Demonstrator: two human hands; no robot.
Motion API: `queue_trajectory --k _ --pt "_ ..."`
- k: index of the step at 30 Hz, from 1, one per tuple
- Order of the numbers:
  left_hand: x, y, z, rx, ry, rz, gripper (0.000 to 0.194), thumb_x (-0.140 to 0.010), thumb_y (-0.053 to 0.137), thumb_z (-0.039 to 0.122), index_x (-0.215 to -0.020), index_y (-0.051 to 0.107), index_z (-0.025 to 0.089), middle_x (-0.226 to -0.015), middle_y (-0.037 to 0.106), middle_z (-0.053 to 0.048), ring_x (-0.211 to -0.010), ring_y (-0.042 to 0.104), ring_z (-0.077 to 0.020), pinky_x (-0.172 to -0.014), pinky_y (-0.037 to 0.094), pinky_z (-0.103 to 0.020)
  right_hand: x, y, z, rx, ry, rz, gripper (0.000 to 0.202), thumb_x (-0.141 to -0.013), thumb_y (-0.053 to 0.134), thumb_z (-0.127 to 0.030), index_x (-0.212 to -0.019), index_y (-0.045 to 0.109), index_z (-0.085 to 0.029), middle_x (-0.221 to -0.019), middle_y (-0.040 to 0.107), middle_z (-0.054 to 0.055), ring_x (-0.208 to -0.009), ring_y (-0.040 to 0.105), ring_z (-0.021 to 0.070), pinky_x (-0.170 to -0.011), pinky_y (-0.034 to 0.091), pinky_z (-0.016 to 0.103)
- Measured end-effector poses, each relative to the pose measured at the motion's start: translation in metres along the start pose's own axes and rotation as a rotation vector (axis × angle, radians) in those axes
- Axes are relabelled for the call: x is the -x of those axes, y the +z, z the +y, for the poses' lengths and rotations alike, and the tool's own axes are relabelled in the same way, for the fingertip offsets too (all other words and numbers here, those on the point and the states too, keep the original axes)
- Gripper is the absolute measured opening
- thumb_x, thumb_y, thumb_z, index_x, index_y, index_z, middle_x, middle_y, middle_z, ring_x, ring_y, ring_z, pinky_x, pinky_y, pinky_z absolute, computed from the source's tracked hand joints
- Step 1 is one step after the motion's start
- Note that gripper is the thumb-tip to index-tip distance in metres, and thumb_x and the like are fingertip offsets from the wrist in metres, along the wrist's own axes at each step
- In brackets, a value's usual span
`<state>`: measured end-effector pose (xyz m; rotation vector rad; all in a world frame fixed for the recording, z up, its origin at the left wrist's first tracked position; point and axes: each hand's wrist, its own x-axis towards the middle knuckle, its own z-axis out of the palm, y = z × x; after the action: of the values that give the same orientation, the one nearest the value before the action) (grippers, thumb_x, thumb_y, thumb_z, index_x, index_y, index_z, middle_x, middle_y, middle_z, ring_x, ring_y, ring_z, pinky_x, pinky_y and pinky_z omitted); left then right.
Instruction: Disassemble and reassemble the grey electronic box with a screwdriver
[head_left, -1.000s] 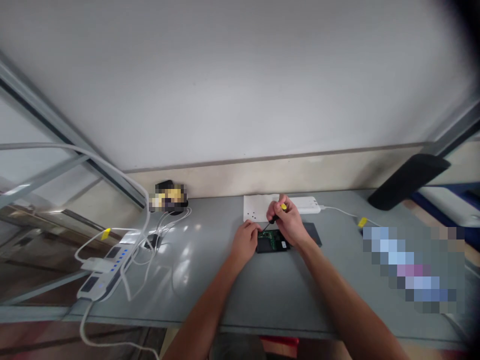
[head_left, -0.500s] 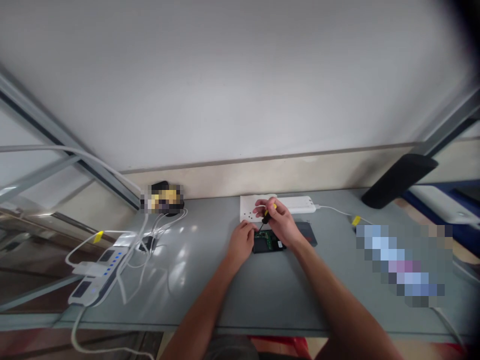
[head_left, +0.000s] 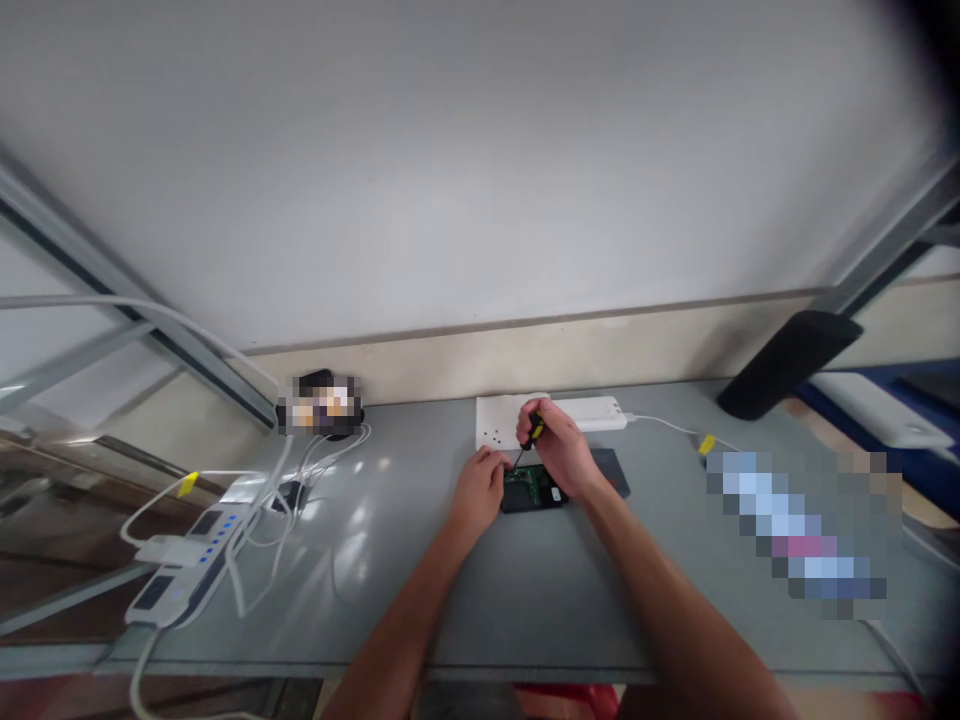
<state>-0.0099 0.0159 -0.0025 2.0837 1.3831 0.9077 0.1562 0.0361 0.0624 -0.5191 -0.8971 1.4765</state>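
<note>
A black device [head_left: 531, 490] with a green circuit board showing lies on the grey table [head_left: 390, 600]. My right hand [head_left: 559, 440] is wrapped round a black and yellow screwdriver [head_left: 535, 428], its thin shaft slanting down to the upper left part of the board. At the device's left edge rests my left hand [head_left: 481, 485], fingers together near the screwdriver's tip; whether they pinch anything small is hidden. Behind the hands lies a white sheet [head_left: 491, 420] with several small dark screws on it. A dark flat panel [head_left: 615, 472] sits right of the device, partly behind my right forearm.
A white bar-shaped device [head_left: 600, 413] with a cable lies behind my right hand. On the left are a white power strip [head_left: 184, 565] and tangled cables. A black cylinder-like object [head_left: 787, 365] leans at the back right, and a blurred-out item [head_left: 795, 530] lies on the right.
The view has shifted slightly. My right hand's fingers have closed in more around the screwdriver handle, while its tip stays at the board. My left hand remains at the device's edge.
</note>
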Motion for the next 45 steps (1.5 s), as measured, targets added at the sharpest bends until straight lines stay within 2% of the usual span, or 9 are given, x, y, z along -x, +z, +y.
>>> queue_trajectory --k 6,9,13,17,24,31,35,40,45 --pt "-0.0001 0.0008 0.0000 0.014 0.003 0.007 0.029 -0.096 0.042 0.006 -0.091 0.068 0.019 -0.095 0.064 -0.004 -0.094 0.063 -0.0180 -0.092 0.050 -0.032 0.0041 -0.0027 -0.0043 -0.035 0.015 -0.021 0.032 -0.086 0.078 -0.046 -0.080 0.057 -0.023 -0.109 0.066 0.004 -0.085 0.065 0.0164 -0.076 0.048 0.032" --pt "0.0003 0.0007 -0.0004 0.008 -0.009 0.002 0.030 -0.097 0.042 0.006 -0.091 0.068 0.020 -0.095 0.064 -0.004 -0.094 0.063 -0.0179 -0.091 0.050 -0.032 0.0036 -0.0032 -0.0044 -0.018 0.007 0.000 0.038 -0.084 0.081 -0.043 -0.080 0.047 -0.024 -0.082 0.062 -0.002 -0.063 0.055 0.0111 -0.062 0.041 0.027" --pt "0.0008 0.0010 -0.0016 0.000 -0.016 -0.006 0.030 -0.097 0.042 0.006 -0.092 0.068 0.020 -0.095 0.065 -0.004 -0.094 0.063 -0.0179 -0.092 0.051 -0.032 -0.0004 -0.0028 -0.0003 -0.005 -0.036 0.030 0.038 -0.090 0.073 -0.051 -0.080 0.047 -0.025 -0.059 0.032 -0.009 -0.051 0.030 0.0099 -0.053 0.030 0.025" --pt "0.0005 0.0013 -0.0009 -0.010 -0.019 -0.001 0.030 -0.097 0.042 0.007 -0.091 0.068 0.020 -0.094 0.064 -0.004 -0.094 0.063 -0.0181 -0.092 0.050 -0.032 -0.0021 -0.0008 0.0024 -0.034 -0.021 0.014 0.036 -0.096 0.058 -0.060 -0.096 0.064 -0.025 -0.070 0.044 -0.002 -0.062 0.043 0.0141 -0.061 0.040 0.029" --pt "0.0000 -0.0010 0.0022 -0.011 -0.013 -0.001 0.030 -0.096 0.042 0.005 -0.090 0.068 0.020 -0.095 0.064 -0.004 -0.093 0.062 -0.0176 -0.091 0.050 -0.031 0.0030 -0.0005 -0.0023 -0.023 0.002 0.014 0.029 -0.083 0.081 -0.041 -0.083 0.057 -0.024 -0.103 0.064 0.002 -0.085 0.062 0.0166 -0.079 0.048 0.033" --pt "0.0003 0.0007 0.0006 0.000 -0.001 0.003 0.030 -0.097 0.042 0.006 -0.089 0.067 0.020 -0.093 0.064 -0.004 -0.094 0.063 -0.0179 -0.092 0.050 -0.031 0.0001 0.0000 -0.0002 -0.028 -0.022 0.017 0.037 -0.092 0.067 -0.056 -0.080 0.051 -0.025 -0.058 0.034 -0.007 -0.051 0.030 0.0110 -0.053 0.030 0.026" --pt "0.0002 0.0004 0.0006 -0.017 -0.018 -0.003 0.030 -0.096 0.042 0.006 -0.089 0.067 0.020 -0.093 0.064 -0.004 -0.094 0.062 -0.0178 -0.092 0.051 -0.031 -0.0013 -0.0001 -0.0011 -0.069 0.033 0.008 0.037 -0.095 0.057 -0.060 -0.092 0.065 -0.024 -0.069 0.045 -0.001 -0.062 0.045 0.0147 -0.062 0.041 0.031" --pt "-0.0001 0.0001 0.0001 -0.006 -0.007 0.002 0.030 -0.096 0.042 0.005 -0.089 0.067 0.020 -0.094 0.064 -0.004 -0.093 0.063 -0.0177 -0.091 0.051 -0.032 0.0007 -0.0030 -0.0028 -0.048 0.013 0.038 0.027 -0.083 0.079 -0.045 -0.084 0.061 -0.024 -0.095 0.063 0.003 -0.084 0.060 0.0179 -0.077 0.047 0.034" --pt "-0.0005 0.0016 -0.0005 -0.008 -0.005 0.002 0.029 -0.095 0.042 0.005 -0.086 0.065 0.020 -0.092 0.063 -0.003 -0.092 0.062 -0.0174 -0.091 0.049 -0.030 0.0014 -0.0033 -0.0019 -0.058 -0.027 0.028 0.035 -0.082 0.083 -0.040 -0.082 0.050 -0.026 -0.067 0.048 -0.006 -0.062 0.048 0.0129 -0.063 0.041 0.028"
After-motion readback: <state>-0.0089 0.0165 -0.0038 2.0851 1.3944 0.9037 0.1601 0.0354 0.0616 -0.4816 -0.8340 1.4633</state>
